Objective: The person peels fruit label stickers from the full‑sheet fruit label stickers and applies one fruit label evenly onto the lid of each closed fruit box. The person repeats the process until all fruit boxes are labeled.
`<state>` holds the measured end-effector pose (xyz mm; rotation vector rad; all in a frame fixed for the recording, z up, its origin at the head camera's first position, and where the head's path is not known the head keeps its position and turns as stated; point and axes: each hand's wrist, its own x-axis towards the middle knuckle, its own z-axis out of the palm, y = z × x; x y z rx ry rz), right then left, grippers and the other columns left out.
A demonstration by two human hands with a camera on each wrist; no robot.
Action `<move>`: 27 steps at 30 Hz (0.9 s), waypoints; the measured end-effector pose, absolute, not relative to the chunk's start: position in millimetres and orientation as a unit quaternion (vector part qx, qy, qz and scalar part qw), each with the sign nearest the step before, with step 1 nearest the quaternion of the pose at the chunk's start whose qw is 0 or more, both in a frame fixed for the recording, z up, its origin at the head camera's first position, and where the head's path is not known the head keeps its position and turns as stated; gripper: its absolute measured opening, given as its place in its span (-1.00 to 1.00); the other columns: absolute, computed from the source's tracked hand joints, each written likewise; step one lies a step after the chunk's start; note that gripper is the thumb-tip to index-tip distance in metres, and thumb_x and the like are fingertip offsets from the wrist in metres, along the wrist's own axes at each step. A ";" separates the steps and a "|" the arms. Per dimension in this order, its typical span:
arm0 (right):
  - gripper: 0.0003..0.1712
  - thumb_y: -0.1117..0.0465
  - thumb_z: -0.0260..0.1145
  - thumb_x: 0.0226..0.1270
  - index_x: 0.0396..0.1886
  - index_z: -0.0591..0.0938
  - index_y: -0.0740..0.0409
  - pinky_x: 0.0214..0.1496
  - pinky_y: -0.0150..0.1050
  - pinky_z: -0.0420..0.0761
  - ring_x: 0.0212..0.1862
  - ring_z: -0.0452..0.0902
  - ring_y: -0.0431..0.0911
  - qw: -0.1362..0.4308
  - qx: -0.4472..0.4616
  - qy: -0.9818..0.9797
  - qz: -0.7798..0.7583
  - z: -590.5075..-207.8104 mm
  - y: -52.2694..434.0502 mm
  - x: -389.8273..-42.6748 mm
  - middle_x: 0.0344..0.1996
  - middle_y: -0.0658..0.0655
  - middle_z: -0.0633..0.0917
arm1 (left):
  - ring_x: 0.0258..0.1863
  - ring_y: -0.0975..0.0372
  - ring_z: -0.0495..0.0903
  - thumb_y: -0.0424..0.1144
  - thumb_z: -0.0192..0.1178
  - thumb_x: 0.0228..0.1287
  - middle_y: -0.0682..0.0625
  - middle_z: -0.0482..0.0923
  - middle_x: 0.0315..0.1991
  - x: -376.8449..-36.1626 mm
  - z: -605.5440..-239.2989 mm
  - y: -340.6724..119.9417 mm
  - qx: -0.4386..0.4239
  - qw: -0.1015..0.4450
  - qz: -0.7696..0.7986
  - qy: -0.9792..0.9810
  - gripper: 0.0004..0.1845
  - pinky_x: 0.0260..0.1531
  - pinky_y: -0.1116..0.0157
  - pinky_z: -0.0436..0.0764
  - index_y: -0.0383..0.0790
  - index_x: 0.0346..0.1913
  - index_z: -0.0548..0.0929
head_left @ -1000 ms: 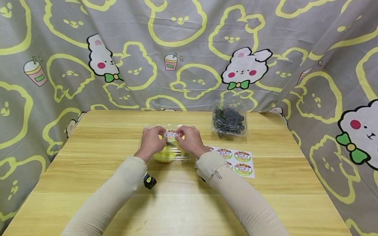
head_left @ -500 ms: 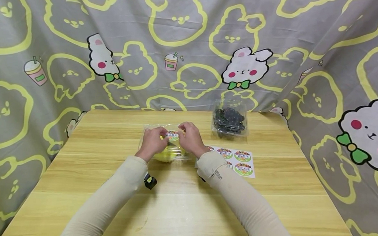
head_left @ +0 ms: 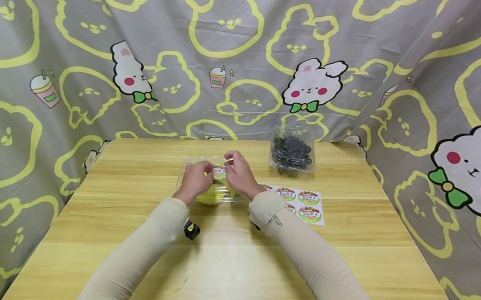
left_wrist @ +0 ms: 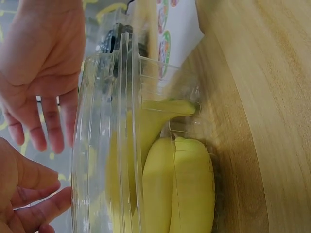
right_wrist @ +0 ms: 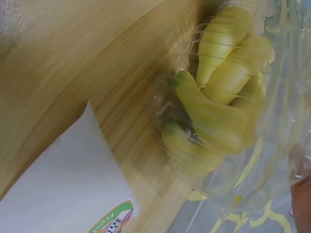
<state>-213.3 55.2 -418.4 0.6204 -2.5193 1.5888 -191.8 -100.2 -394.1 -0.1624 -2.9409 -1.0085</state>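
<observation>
A clear plastic clamshell box point(left_wrist: 92, 145) of yellow bananas point(left_wrist: 194, 184) sits on the wooden table, its lid down. On its lid shows a round fruit label sticker point(head_left: 220, 170), partly covered by the hands in the head view. My left hand point(head_left: 197, 180) is at the sticker's left side, fingertips right at the lid and nothing seen between thumb and fingers. Over the right side of the lid hovers my right hand point(head_left: 241, 175). Its fingers point(left_wrist: 51, 121) extend loosely above the lid in the left wrist view, holding nothing.
A sheet of round stickers point(head_left: 299, 205) lies beside the right wrist. Behind it, towards the back right, stands a clear box of dark grapes point(head_left: 291, 152). A patterned curtain point(head_left: 244, 68) hangs along the table's far edge.
My right hand has let go of the sticker's right edge and risen slightly, its fingers loosening. The left hand stays near the sticker with only a small shift.
</observation>
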 end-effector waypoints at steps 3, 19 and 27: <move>-0.67 0.42 0.00 0.38 0.12 0.37 0.36 0.13 -0.18 0.53 0.07 0.50 0.04 0.054 0.213 -0.822 0.525 -417.8 53.8 -213.2 0.06 0.25 0.47 | -0.03 -0.08 0.40 -0.35 0.14 0.33 -0.21 0.66 -0.06 -192.3 -394.0 -100.2 -0.056 0.016 -0.326 -0.943 -0.74 0.00 0.03 0.39 -0.36 0.01 0.65; -0.67 0.38 -0.05 0.43 0.13 0.35 0.39 0.13 -0.17 0.53 0.11 0.48 0.09 0.032 0.250 -0.813 0.525 -413.5 47.4 -210.8 0.10 0.30 0.45 | 0.02 -0.11 0.41 -0.36 0.12 0.33 -0.20 0.68 -0.11 -191.7 -393.6 -98.2 -0.065 0.017 -0.327 -0.942 -0.75 0.07 0.02 0.38 -0.34 0.01 0.66; -0.69 0.38 -0.04 0.43 0.12 0.37 0.38 0.17 -0.14 0.50 0.10 0.47 0.10 0.042 0.236 -0.823 0.514 -410.8 47.4 -210.1 0.07 0.30 0.48 | 0.02 -0.11 0.40 -0.35 0.11 0.34 -0.20 0.68 -0.08 -192.2 -392.4 -99.4 -0.062 0.016 -0.324 -0.944 -0.73 0.05 0.03 0.38 -0.34 0.03 0.64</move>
